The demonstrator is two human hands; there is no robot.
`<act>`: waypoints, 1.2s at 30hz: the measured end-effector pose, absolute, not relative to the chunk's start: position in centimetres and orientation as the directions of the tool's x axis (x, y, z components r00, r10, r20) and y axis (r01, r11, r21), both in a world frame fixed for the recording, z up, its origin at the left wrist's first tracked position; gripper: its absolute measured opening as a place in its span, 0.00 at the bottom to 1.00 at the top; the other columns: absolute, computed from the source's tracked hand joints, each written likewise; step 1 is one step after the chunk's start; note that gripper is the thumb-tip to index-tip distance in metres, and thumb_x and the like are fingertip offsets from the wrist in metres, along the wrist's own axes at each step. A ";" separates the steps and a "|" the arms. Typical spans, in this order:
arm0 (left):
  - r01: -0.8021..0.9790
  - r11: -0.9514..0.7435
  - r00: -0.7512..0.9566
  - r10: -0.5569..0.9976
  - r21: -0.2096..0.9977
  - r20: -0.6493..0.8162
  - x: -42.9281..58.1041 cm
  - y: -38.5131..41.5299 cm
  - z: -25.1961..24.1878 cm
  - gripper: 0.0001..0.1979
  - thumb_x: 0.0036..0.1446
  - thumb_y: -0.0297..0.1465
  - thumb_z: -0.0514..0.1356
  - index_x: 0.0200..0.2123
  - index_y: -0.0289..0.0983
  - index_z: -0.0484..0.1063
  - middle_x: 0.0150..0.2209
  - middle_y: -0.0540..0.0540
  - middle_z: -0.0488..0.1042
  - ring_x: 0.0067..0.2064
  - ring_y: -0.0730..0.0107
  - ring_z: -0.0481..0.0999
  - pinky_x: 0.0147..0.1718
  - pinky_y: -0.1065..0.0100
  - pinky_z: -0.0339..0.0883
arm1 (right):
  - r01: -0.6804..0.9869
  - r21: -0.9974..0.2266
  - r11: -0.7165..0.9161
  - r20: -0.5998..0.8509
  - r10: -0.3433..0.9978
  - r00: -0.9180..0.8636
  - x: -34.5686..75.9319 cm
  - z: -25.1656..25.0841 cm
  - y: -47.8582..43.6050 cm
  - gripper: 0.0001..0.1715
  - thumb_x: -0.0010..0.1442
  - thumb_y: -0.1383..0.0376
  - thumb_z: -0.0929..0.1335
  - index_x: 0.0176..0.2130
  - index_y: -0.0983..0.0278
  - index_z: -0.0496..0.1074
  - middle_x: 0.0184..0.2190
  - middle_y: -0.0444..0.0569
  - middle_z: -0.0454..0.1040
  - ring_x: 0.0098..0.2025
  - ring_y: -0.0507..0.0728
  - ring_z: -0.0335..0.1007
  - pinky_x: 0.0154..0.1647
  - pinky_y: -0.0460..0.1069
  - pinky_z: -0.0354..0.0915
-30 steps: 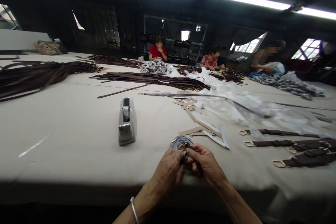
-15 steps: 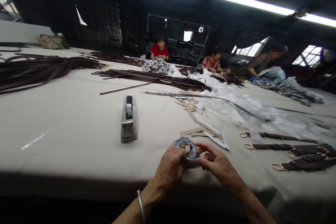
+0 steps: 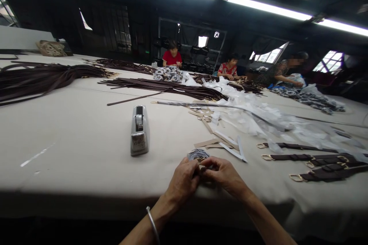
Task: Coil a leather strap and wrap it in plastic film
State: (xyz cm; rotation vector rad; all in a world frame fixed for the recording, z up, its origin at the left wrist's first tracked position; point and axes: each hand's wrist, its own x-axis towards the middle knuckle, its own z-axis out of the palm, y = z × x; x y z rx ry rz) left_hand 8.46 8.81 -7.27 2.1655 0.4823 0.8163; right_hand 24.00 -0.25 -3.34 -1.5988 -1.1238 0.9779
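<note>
A coiled strap point(image 3: 198, 154), wrapped in greyish film, is held low over the near edge of the table, with a bit of gold metal showing at its middle. My left hand point(image 3: 182, 180) is closed around its left side, a silver bangle on the wrist. The fingers of my right hand point(image 3: 222, 174) are pinched at the coil's near right side, close to the gold metal. Both hands hide much of the coil, and what exactly the right fingertips grip is hard to see. A tape dispenser point(image 3: 140, 130) stands beyond my hands to the left.
Card strips point(image 3: 218, 141) lie just beyond the coil. Dark straps with gold buckles point(image 3: 304, 176) lie at right, near crumpled white film point(image 3: 253, 115). Bundles of brown straps point(image 3: 163, 88) stretch across the table point(image 3: 86, 149). Several people point(image 3: 172, 57) work at the far side.
My right hand has moved left and closed in on the coil, its fingers now pinched beside my left hand. The coil is tilted and more covered. The view has shifted slightly.
</note>
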 end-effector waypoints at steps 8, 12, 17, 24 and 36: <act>0.105 -0.629 0.709 0.591 0.771 0.385 8.4 8.7 -7.4 0.13 0.49 0.18 0.58 0.35 0.39 0.63 0.36 0.47 0.71 0.40 0.62 0.67 0.38 0.65 0.59 | 0.363 -0.925 -0.109 0.040 0.924 0.380 22.8 -3.6 0.2 0.37 0.52 0.67 0.69 0.61 0.59 0.63 0.28 0.38 0.69 0.24 0.50 0.61 0.26 0.45 0.61; 0.104 -0.625 0.713 0.589 0.774 0.380 8.5 9.0 -7.6 0.17 0.48 0.18 0.59 0.41 0.38 0.62 0.39 0.47 0.71 0.40 0.63 0.69 0.40 0.65 0.61 | 0.635 -0.768 -0.085 0.182 0.921 0.344 22.3 -3.6 0.1 0.38 0.52 0.72 0.64 0.61 0.56 0.62 0.27 0.37 0.69 0.24 0.51 0.63 0.30 0.47 0.63; 0.044 -0.666 0.779 0.489 0.745 0.391 8.4 9.8 -7.1 0.16 0.49 0.18 0.60 0.40 0.39 0.67 0.40 0.47 0.73 0.41 0.62 0.71 0.41 0.65 0.63 | 0.850 -0.524 0.056 0.422 0.884 0.202 22.3 -4.7 -0.1 0.40 0.52 0.76 0.61 0.62 0.58 0.59 0.39 0.46 0.76 0.36 0.57 0.72 0.42 0.53 0.69; 0.027 -0.687 0.790 0.460 0.726 0.406 8.7 9.6 -7.0 0.12 0.56 0.21 0.57 0.42 0.39 0.72 0.44 0.45 0.74 0.46 0.60 0.71 0.48 0.62 0.63 | 0.945 -0.220 0.242 0.659 0.751 -0.038 22.8 -5.7 -0.4 0.29 0.59 0.79 0.61 0.58 0.64 0.63 0.44 0.52 0.76 0.45 0.60 0.71 0.47 0.56 0.68; 0.085 -0.400 0.771 0.606 0.913 0.194 8.5 9.9 -3.6 0.05 0.55 0.30 0.58 0.35 0.38 0.73 0.35 0.47 0.75 0.38 0.61 0.70 0.41 0.62 0.60 | 0.929 -0.175 0.326 0.737 0.669 -0.096 22.4 -2.1 -0.9 0.14 0.65 0.74 0.66 0.41 0.57 0.76 0.37 0.44 0.81 0.38 0.56 0.75 0.41 0.54 0.64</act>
